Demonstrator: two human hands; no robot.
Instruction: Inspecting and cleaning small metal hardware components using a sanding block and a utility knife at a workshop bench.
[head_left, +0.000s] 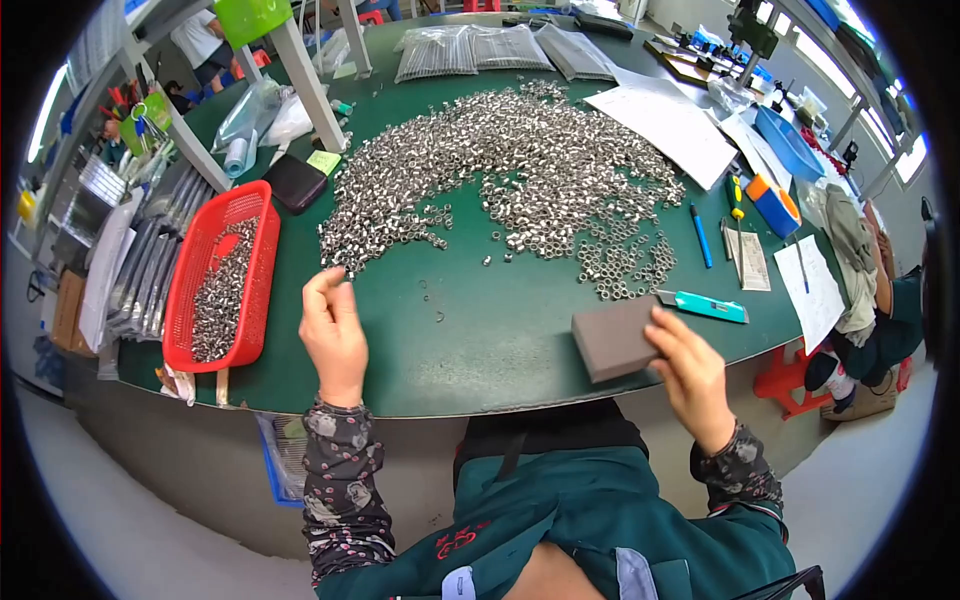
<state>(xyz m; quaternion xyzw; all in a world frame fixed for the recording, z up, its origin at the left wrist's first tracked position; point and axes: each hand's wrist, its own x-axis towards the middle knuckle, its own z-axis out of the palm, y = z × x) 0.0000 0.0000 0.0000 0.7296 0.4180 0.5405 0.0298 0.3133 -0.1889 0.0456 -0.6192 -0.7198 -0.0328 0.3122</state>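
On the green surface [460, 370], a brown block [615, 340] sits close to the near edge, right of the middle, and the right hand [695, 368] has its grip closed on the block's right end, fingers along the upper side and thumb lower down; whether the block is fully resting or slightly raised, I cannot tell. The left hand [336, 335] is near the near edge toward the left corner, fingers curled and thumb close to the forefinger, just beside the left end of a wide pile of small metal rings [580, 150]; I cannot tell whether its grip is closed on a ring. The pile bends across the middle of the surface, thinning into a loose patch that reaches down near the block. A teal box cutter [705, 306] lies just right of the block, toward the near right corner, with a blue pen [701, 237] and a yellow-handled screwdriver [735, 200] farther up the right side. By the left edge stands a red basket [264, 290] partly filled with small metal pieces [222, 305], and a dark case [297, 184] lies just beyond it. Clear bags of grey tubes [510, 50] lie along the far edge, with large white sheets [665, 125] to their right
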